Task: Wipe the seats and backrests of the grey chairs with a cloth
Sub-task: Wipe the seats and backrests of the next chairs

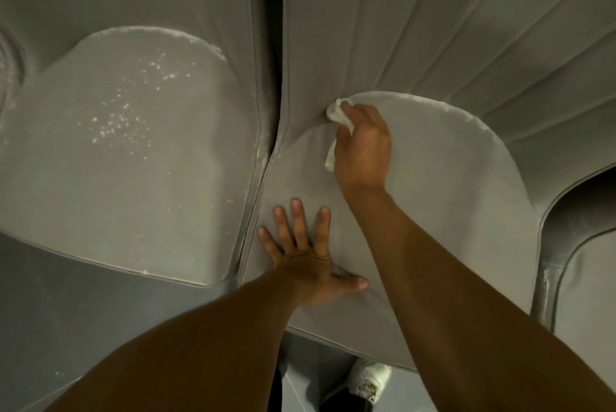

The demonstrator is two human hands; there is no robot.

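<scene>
Right hand (363, 148) grips the crumpled white cloth (336, 113) at the seat crease of the grey padded chair (433, 178), centre frame; left hand (310, 251) lies flat with fingers spread, likely for support

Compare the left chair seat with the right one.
White specks dot the left seat; the right seat looks clean but for its rim. Nothing touches the left seat; on the right seat the left hand presses flat and the right hand holds a white cloth. Both are grey.
</scene>
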